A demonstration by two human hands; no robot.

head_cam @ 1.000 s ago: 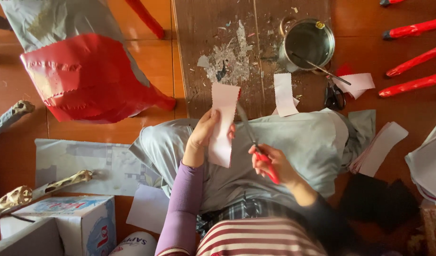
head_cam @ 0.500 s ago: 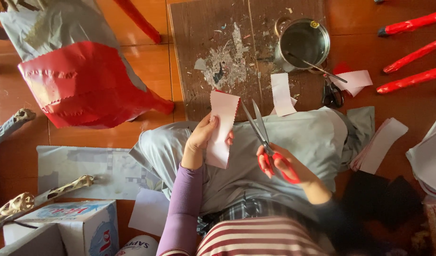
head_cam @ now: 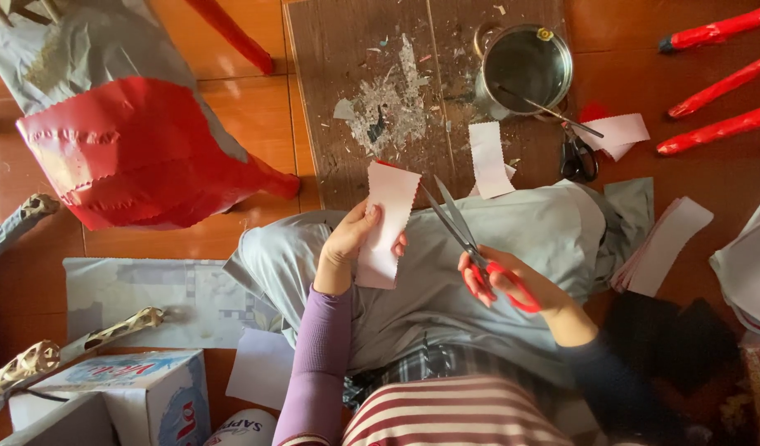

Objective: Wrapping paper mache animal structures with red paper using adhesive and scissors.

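My left hand [head_cam: 352,242] holds a white paper strip with zigzag edges [head_cam: 386,217] upright over a grey sheet [head_cam: 495,248] spread across my lap. My right hand [head_cam: 512,285] grips red-handled scissors [head_cam: 471,248]. Their blades are spread apart and point up-left toward the strip, a little to its right and not touching it.
A brown board [head_cam: 371,107] with paper scraps lies ahead, with a metal pot [head_cam: 524,70], another white strip [head_cam: 489,158] and black scissors [head_cam: 576,157]. A red and grey paper form [head_cam: 124,140] sits left, red rods [head_cam: 718,83] right, a stack of strips [head_cam: 660,248] and a cardboard box [head_cam: 140,396] near.
My right hand has drawn the scissors away from the strip to the right, and the blades have come apart. My left hand keeps the strip raised.
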